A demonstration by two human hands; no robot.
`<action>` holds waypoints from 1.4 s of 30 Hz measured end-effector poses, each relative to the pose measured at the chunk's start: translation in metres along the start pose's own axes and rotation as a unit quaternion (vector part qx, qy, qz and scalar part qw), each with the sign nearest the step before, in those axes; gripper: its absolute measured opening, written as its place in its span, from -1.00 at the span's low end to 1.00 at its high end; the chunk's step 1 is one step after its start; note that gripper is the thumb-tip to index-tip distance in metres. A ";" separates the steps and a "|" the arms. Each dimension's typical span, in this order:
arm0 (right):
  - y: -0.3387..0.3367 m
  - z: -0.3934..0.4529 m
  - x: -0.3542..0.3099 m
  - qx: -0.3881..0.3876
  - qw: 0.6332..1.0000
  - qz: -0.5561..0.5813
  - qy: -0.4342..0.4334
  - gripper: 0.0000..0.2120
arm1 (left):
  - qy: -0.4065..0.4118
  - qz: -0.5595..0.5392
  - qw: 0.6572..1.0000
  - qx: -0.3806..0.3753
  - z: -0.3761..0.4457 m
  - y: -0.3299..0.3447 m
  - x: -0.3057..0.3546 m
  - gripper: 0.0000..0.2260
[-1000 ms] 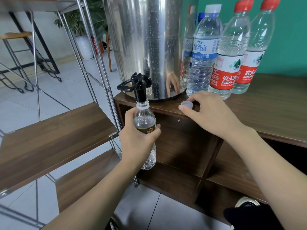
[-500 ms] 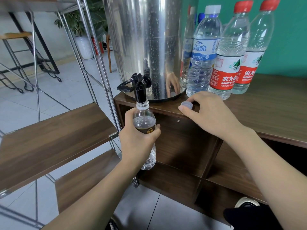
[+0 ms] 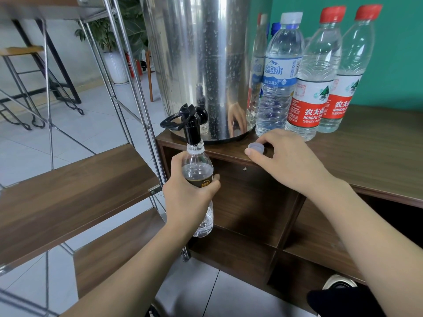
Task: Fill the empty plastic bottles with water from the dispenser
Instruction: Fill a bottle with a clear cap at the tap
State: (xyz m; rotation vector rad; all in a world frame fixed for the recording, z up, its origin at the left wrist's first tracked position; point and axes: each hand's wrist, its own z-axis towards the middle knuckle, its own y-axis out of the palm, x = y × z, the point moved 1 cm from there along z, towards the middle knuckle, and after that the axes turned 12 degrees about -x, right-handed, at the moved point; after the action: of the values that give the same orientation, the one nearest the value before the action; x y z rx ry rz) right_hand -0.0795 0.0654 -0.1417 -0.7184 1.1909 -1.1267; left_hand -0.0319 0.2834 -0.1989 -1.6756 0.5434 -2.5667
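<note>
The left hand (image 3: 187, 197) hides much of the clear bottle (image 3: 198, 170) it grips, upright with its mouth under the dispenser's black tap (image 3: 192, 129), water near the shoulder. The right hand (image 3: 286, 156) pinches a pale cap (image 3: 256, 148) on the surface (image 3: 377, 156).

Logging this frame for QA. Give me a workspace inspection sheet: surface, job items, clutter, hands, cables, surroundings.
Surface: dark wooden cabinet top, open compartments below.
Job items: tall stainless steel dispenser on the cabinet, with black tap; clear uncapped plastic bottle held mouth-up under the tap, water up to its shoulder; small pale bottle cap on the cabinet top; white-capped blue-label bottle and two red-capped red-label bottles standing beside the dispenser.
Clutter: nothing seen.
Hands: left hand grips the bottle; right hand pinches the cap.
Cables: nothing seen.
Surroundings: metal-framed wooden shelves at left, tiled floor, potted plant, green wall.
</note>
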 end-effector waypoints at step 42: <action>-0.003 -0.003 -0.002 -0.030 0.999 0.028 -0.019 -0.57 | 0.010 0.000 1.000 -0.002 0.001 0.000 -0.001 -0.46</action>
State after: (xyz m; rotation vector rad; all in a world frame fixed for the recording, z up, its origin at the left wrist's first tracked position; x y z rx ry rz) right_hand -0.0834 0.0669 -0.1392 -0.7440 1.2092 -1.0307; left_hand -0.0310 0.2838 -0.1994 -1.6537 0.5490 -2.5870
